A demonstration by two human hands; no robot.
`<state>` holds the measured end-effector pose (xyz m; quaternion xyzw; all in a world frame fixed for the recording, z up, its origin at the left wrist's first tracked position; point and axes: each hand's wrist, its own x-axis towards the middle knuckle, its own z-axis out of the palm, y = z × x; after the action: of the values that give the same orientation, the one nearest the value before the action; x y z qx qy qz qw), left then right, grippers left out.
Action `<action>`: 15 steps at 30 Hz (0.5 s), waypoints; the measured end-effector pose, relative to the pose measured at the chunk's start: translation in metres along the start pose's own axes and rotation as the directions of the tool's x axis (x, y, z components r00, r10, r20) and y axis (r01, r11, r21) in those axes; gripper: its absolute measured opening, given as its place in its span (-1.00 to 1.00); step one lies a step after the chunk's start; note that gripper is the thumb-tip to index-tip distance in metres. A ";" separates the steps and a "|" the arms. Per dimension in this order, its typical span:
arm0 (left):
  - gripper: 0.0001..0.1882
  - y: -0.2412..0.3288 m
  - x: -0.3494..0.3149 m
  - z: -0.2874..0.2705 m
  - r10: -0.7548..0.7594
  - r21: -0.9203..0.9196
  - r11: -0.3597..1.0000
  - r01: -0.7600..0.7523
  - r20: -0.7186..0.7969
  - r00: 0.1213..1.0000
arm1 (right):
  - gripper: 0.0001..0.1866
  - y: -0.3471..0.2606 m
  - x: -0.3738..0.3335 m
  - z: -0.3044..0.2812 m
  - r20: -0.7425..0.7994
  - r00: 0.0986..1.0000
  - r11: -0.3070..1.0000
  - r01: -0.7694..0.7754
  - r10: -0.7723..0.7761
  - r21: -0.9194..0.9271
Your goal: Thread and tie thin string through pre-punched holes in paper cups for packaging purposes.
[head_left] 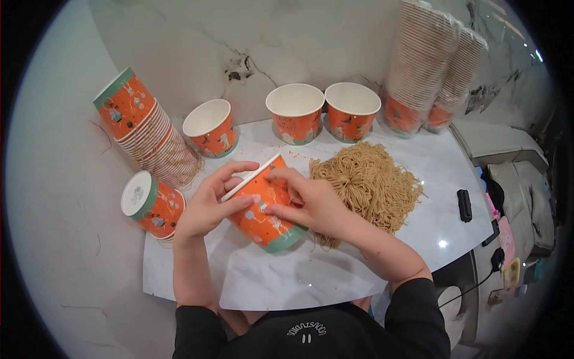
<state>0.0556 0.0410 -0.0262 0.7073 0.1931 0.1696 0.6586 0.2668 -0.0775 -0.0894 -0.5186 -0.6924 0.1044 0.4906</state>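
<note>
Both my hands hold one orange paper cup (266,215) with a green base, tilted on its side above the white marble table (287,275). My left hand (209,203) grips its white rim from the left. My right hand (308,200) wraps the cup's right side, fingers over the rim. A heap of dry brown noodles (368,182) lies right behind my right hand.
Three upright empty orange cups (210,127) (295,112) (351,110) stand along the back. A tipped cup stack (146,128) and a short lying stack (150,203) are at the left. Tall wrapped cup stacks (421,66) stand back right. A small black device (464,204) lies near the right edge.
</note>
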 end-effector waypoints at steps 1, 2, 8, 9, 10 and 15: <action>-0.38 -0.001 0.000 0.002 0.026 0.019 0.999 -0.026 0.011 1.000 | -0.33 -0.002 -0.001 -0.001 0.000 1.000 1.000 0.002 -0.002 0.015; -0.36 -0.001 0.000 0.003 0.051 0.040 0.998 -0.051 0.024 0.998 | -0.33 -0.002 -0.001 -0.003 -0.008 1.000 1.000 0.010 -0.010 0.012; -0.32 -0.001 -0.009 0.008 -0.023 -0.012 1.000 0.023 0.028 0.999 | -0.36 0.005 -0.002 -0.001 0.043 0.998 0.991 -0.046 0.041 0.128; -0.33 -0.002 -0.009 0.008 -0.025 -0.033 0.999 0.026 0.027 0.999 | -0.36 0.006 -0.002 -0.001 0.034 0.999 0.994 -0.004 0.001 0.109; -0.33 -0.002 -0.008 0.008 -0.025 -0.037 0.999 0.026 0.026 0.999 | -0.36 0.007 -0.002 -0.001 0.027 0.999 0.995 0.037 -0.040 0.088; -0.39 -0.001 -0.005 0.005 -0.031 -0.042 0.999 0.032 0.038 0.999 | -0.35 0.006 -0.005 0.005 0.023 0.998 0.996 0.060 -0.062 0.066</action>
<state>0.0534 0.0339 -0.0277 0.6931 0.1883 0.1499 0.6795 0.2663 -0.0772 -0.0987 -0.4795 -0.7102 0.1184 0.5017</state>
